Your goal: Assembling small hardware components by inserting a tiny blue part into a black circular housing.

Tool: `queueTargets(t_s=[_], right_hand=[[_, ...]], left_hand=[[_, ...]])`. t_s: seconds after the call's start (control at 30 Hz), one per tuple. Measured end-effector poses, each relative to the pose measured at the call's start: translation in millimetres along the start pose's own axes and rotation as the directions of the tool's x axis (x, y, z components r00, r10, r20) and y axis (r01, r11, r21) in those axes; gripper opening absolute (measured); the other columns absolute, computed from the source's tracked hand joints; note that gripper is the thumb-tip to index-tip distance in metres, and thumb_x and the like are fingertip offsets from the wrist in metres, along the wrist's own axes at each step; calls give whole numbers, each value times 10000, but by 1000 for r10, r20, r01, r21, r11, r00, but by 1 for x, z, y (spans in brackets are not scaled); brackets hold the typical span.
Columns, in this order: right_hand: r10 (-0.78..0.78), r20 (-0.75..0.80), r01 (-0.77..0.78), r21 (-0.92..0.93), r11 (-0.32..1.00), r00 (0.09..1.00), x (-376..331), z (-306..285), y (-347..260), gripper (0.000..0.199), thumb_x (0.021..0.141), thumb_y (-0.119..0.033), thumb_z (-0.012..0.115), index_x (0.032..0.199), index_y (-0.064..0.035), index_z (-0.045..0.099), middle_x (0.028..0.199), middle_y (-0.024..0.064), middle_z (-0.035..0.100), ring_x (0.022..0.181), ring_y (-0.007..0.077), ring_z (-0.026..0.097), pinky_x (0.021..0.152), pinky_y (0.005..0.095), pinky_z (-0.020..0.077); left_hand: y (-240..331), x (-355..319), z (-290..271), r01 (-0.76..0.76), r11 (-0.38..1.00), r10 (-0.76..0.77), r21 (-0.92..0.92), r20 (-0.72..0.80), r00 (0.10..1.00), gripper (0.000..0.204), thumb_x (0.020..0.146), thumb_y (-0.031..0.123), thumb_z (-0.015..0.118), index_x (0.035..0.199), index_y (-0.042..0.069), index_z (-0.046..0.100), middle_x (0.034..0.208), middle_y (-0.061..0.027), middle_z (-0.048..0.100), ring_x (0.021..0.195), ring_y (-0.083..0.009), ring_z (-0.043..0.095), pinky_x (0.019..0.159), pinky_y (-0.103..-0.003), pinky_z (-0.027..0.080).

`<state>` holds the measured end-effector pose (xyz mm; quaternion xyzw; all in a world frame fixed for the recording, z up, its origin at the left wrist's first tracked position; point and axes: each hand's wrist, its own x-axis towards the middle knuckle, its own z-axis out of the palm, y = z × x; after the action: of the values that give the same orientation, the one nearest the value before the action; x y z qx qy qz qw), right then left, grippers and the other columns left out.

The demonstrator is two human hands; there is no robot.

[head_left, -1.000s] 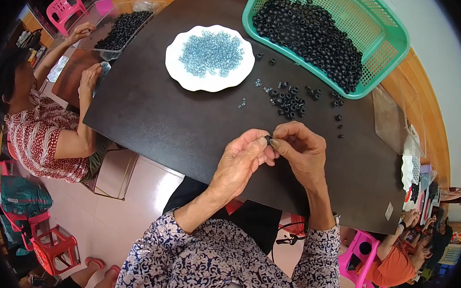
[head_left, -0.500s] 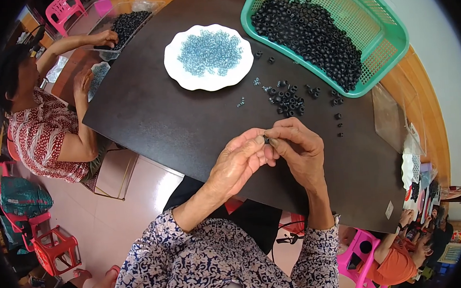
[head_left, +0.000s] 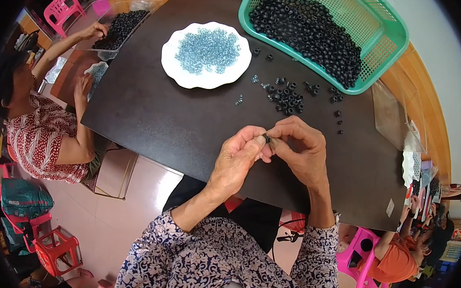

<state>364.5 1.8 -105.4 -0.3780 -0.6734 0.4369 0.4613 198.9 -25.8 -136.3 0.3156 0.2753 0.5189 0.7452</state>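
Note:
Above the near part of the dark table, my left hand (head_left: 237, 157) pinches a small black plastic part (head_left: 266, 139) between thumb and forefinger. My right hand (head_left: 301, 147) meets it there, thumb and forefinger closed at the part's right side; whatever lies between those fingertips is too small to make out. Just beyond my hands lies a loose pile of black hollow plastic parts (head_left: 287, 98), with a few small metal springs (head_left: 239, 99) to its left. A white scalloped plate (head_left: 170, 68) holds many more springs. A green basket (head_left: 380, 72) holds a heap of the black parts.
A clear plastic box (head_left: 391, 114) is by the table's right edge. Across the left edge, a person in a red patterned top (head_left: 43, 135) reaches into a bin of black parts (head_left: 121, 31). Pink chairs (head_left: 362, 252) and a red stool (head_left: 56, 252) stand around.
My right fingers have shifted slightly at the black part, while my left hand keeps its pinch. The person at left has lifted a hand from the bin's parts. The view has shifted a little.

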Motion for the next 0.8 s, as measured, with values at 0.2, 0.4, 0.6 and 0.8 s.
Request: queueTargets(t_s=[0.2,0.4,0.6,0.8], right_hand=[[45,23,-47,78,996,999,-1,-1,0,159,809,113,661,948,37,663,903,49,626,763,97,576,666,219,467],[193,96,-215,381,899,976,-1,-3,3,116,861,77,655,970,37,658,895,56,638,708,107,589,638,236,487],[168,75,-183,442,878,983,0,1,-1,121,869,61,658,989,43,659,886,60,646,710,110,593,638,234,490],[139,34,-142,343,929,990,-1,3,-3,117,850,97,646,948,34,651,884,44,628,713,99,587,640,226,484]], left_hand=[[2,-2,-1,20,999,-20,44,10,1000,235,1022,155,463,1152,-25,541,921,-62,598,852,-145,575,832,-285,474],[4,0,-1,69,986,-58,-150,77,995,273,1028,171,447,1178,-40,534,915,-90,609,867,-180,593,828,-309,490],[6,0,0,61,988,-50,-141,77,996,286,1027,179,448,1178,-48,534,908,-100,613,868,-185,598,821,-314,493],[3,1,-4,55,984,-40,-169,93,995,284,1022,176,461,1173,-54,532,911,-102,610,852,-179,596,821,-314,492]])
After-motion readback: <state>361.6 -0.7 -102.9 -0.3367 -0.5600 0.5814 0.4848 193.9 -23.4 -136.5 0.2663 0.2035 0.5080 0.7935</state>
